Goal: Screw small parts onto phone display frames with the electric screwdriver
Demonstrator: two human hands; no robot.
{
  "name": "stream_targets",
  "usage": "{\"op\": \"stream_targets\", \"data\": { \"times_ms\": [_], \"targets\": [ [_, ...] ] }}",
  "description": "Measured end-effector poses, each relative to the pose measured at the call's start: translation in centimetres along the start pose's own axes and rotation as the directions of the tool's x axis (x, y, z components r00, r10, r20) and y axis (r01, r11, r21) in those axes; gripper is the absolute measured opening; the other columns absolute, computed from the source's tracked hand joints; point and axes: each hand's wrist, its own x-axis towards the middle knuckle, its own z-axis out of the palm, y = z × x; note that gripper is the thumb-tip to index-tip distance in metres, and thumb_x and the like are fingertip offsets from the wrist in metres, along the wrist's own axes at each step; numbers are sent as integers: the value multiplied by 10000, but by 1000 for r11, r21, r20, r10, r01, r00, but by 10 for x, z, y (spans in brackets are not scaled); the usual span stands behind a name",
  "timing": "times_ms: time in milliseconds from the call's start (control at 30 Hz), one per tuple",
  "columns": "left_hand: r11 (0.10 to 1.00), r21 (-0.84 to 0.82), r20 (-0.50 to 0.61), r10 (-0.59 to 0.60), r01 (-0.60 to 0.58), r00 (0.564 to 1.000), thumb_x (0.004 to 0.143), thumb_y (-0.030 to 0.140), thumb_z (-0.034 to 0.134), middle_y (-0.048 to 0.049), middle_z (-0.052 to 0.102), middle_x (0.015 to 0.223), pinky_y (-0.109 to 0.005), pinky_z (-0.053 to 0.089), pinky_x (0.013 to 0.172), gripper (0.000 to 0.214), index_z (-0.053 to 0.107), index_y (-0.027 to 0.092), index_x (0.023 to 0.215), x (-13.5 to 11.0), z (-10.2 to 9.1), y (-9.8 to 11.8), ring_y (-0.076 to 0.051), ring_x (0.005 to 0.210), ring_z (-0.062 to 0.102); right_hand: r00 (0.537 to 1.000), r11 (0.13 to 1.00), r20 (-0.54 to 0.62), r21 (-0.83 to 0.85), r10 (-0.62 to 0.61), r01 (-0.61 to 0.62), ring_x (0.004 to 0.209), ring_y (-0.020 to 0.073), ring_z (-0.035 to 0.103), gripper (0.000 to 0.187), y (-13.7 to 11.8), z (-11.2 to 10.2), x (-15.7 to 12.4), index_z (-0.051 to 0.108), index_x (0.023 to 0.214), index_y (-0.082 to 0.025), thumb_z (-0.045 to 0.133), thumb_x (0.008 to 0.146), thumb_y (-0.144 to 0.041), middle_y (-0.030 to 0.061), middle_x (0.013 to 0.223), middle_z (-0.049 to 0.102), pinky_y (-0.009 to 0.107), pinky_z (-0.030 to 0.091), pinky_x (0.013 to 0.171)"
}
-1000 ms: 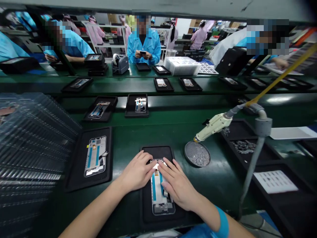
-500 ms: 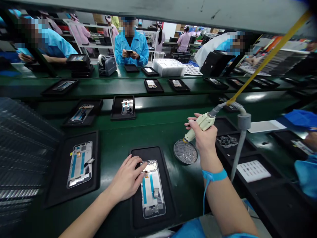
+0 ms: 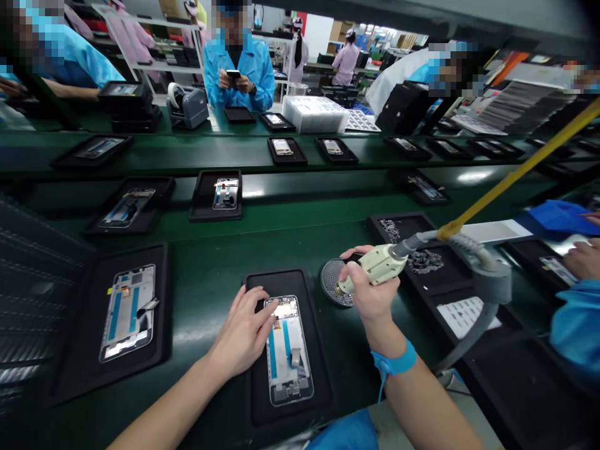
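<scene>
A phone frame (image 3: 287,351) with blue strips lies in a black tray (image 3: 281,409) in front of me. My left hand (image 3: 244,331) rests on the tray with its fingers spread, the fingertips touching the frame's top left corner. My right hand (image 3: 370,290) is closed round a cream electric screwdriver (image 3: 375,267). The tool's tip points down onto a round screw dish (image 3: 330,277). A grey hose (image 3: 473,256) and a yellow cord (image 3: 515,172) run from the tool up to the right. A blue strap (image 3: 396,362) circles my right wrist.
A second tray with a phone frame (image 3: 126,311) lies to the left, beside stacked clear trays (image 3: 28,300). Trays of screws (image 3: 422,250) sit at the right. More trays ride the green belt (image 3: 304,219) beyond. A co-worker's hand (image 3: 579,259) shows at the right; people in blue coats work opposite.
My right hand left the phone frame, took the hanging screwdriver and brought it down to the screw dish. My left hand stayed at the frame's top corner.
</scene>
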Motion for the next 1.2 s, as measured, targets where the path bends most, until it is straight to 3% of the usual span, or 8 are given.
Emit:
{"op": "stream_targets", "data": {
  "times_ms": [900,1067,1200],
  "targets": [
    [999,-34,-7,-12,11,1000,1036,230,420,-115,558,1295,-662,306,1186,340,626,224,1306,-3,1,0,-332,1405,424,1000,999,-23,29,20,-19,514,123,615,242,10,3,-5,591,1031,-183,736,847,-242,0,835,675,287,539,533],
    [998,-59,-3,-24,24,1000,1016,225,476,-123,577,1289,-640,278,1204,339,623,225,1322,-3,2,4,-325,1398,437,994,994,-107,106,7,4,462,137,604,196,-15,7,1,612,982,-175,714,823,-229,15,842,682,286,506,443],
    [994,-108,58,27,-21,998,983,337,592,-160,504,1444,-664,231,1200,398,591,283,1377,-7,-7,7,-366,1473,332,997,972,-76,230,-29,46,427,151,598,201,-45,31,-1,607,981,-182,669,793,-222,15,808,688,304,509,434]
  ]
}}
